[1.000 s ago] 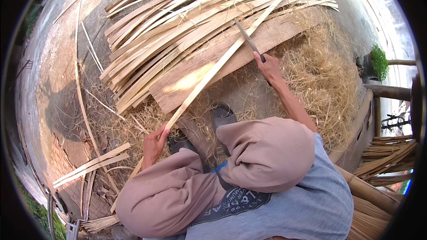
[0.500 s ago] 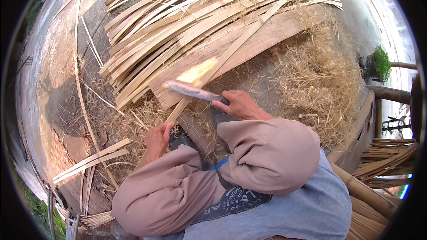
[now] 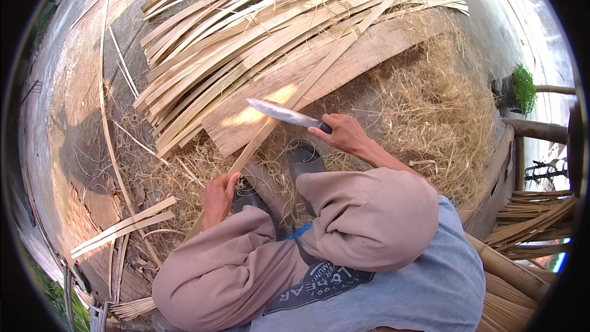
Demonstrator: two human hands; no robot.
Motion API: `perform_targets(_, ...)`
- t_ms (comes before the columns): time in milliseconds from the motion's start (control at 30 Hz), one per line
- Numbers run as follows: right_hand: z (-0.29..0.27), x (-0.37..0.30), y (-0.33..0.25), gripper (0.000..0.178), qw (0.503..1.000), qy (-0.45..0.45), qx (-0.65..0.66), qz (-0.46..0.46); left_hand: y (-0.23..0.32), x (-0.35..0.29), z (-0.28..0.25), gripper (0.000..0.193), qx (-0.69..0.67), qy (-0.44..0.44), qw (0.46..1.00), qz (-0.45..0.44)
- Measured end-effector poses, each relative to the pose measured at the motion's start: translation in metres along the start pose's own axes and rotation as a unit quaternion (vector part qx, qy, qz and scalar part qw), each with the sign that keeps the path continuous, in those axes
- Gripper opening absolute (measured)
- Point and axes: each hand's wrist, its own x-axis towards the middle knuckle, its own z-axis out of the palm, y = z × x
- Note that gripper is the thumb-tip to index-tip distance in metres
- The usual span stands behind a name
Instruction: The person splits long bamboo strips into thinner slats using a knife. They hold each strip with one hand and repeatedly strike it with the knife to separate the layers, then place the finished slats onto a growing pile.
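Left fingers (image 3: 233,181) around a long, flat, pale-tan strip (image 3: 313,82), right fingers (image 3: 334,122) around a dark-handled knife (image 3: 279,112)

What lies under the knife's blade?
The pale strip gripped by the left hand passes beneath the blade, with the wide board below. Their crossing is covered, so contact can't be judged.

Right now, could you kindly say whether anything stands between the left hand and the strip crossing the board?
Nothing visible does: the left hand grips the strip directly. The knife in the right hand crosses it farther up.
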Motion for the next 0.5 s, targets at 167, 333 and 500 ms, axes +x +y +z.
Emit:
perform_targets(167, -0.080, 0.038, 0.107, 0.065, 0.960, 0.142, 0.011, 0.242, -0.012, -0.011, -0.017, 0.053, -0.035, -0.057, 0.998, -0.005)
perform_targets(333, -0.046, 0.041, 0.061, 0.067, 0.990, 0.094, 0.010, 0.108, -0.025, 0.008, -0.013, 0.055, -0.070, -0.111, 0.990, -0.050)
perform_targets(500, -0.063, 0.024, 0.098, 0.068, 0.984, 0.087, -0.024, 0.156, -0.121, -0.047, -0.041, 0.050, -0.117, -0.165, 0.971, -0.125)
